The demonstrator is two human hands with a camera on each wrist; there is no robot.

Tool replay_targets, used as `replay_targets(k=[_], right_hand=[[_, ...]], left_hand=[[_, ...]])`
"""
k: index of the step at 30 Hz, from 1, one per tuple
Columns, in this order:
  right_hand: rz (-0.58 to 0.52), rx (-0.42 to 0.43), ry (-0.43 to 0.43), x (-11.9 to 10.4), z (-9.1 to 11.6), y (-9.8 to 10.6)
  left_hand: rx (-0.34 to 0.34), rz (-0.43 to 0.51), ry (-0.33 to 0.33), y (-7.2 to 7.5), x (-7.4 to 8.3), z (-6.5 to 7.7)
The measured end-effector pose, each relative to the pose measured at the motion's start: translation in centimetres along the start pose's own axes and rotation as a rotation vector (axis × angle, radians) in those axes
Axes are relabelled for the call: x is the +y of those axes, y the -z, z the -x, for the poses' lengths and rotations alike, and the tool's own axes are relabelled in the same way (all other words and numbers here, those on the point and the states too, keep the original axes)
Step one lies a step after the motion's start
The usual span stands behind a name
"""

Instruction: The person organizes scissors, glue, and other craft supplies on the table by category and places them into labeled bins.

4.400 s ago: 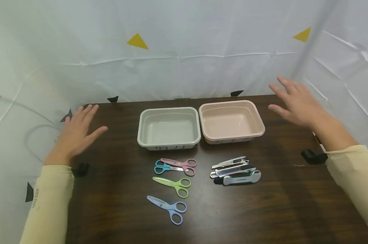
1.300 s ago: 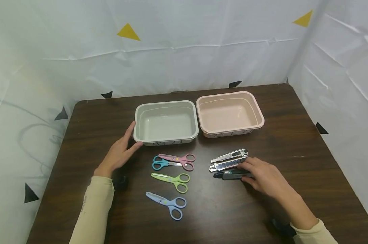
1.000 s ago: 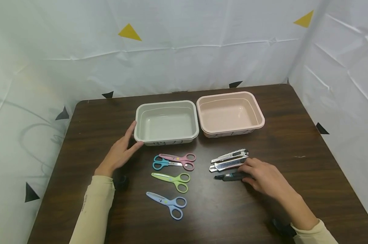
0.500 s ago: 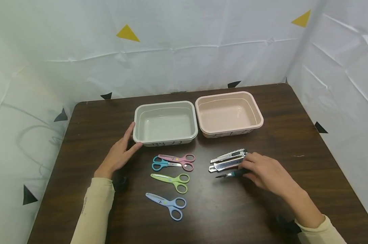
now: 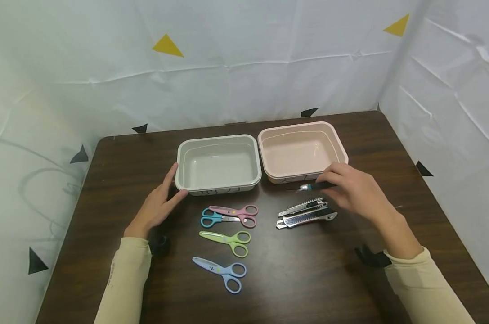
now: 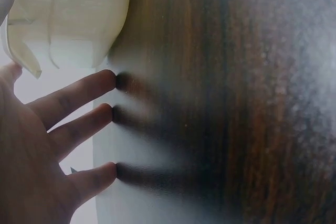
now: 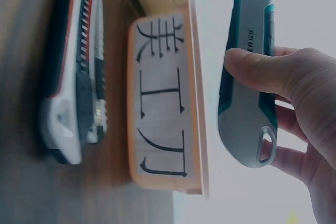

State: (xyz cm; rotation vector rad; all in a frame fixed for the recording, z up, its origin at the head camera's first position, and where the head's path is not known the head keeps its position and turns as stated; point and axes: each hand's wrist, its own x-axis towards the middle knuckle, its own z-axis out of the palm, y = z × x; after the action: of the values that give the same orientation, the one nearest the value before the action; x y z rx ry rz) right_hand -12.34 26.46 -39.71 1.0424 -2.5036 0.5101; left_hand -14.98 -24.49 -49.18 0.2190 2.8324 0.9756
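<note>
My right hand (image 5: 355,191) holds a grey-and-teal utility knife (image 7: 248,98) between thumb and fingers, raised off the table by the front of the pink tub (image 5: 282,176). That tub's label (image 7: 161,93) faces the right wrist camera. Two more utility knives (image 5: 305,218) lie side by side below the hand. My left hand (image 5: 153,211) has its thumb and forefinger spread against the left front corner of the pale green tub (image 5: 217,188). Its other fingertips (image 6: 107,80) rest on the table in the left wrist view.
Left of the knives lie pink scissors (image 5: 230,210) over blue-handled scissors (image 5: 211,218), then green scissors (image 5: 224,239) and light blue scissors (image 5: 222,271). The two tubs stand side by side on the dark wooden table (image 5: 293,288). White sheeting (image 5: 244,96) hangs behind it.
My right hand has lifted the grey-and-teal utility knife from beside the other knives and carried it up towards the pink tub. The left hand came to the green tub earlier and has stayed there.
</note>
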Motion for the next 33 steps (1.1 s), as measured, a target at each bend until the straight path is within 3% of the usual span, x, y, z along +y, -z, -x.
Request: replay_targets(k=[5,12,23,33], right_hand=[[0.031,0.051,0.007,1.7,-1.9,0.0],[0.095,-0.01,-0.06,3.4,-4.3,0.1],[0.097,-0.294,-0.3,6.5,-7.9,-1.3],[0.101,-0.42,-0.331,8.3,-9.9,-4.2]], left_hand=[[-0.003,0.004,-0.008,0.1,0.2,-0.2],[-0.017,0.0,0.006,0.1,0.2,-0.1],[-0.024,-0.006,0.003,0.4,0.5,0.0],[-0.021,-0.004,-0.007,0.4,0.4,-0.1]])
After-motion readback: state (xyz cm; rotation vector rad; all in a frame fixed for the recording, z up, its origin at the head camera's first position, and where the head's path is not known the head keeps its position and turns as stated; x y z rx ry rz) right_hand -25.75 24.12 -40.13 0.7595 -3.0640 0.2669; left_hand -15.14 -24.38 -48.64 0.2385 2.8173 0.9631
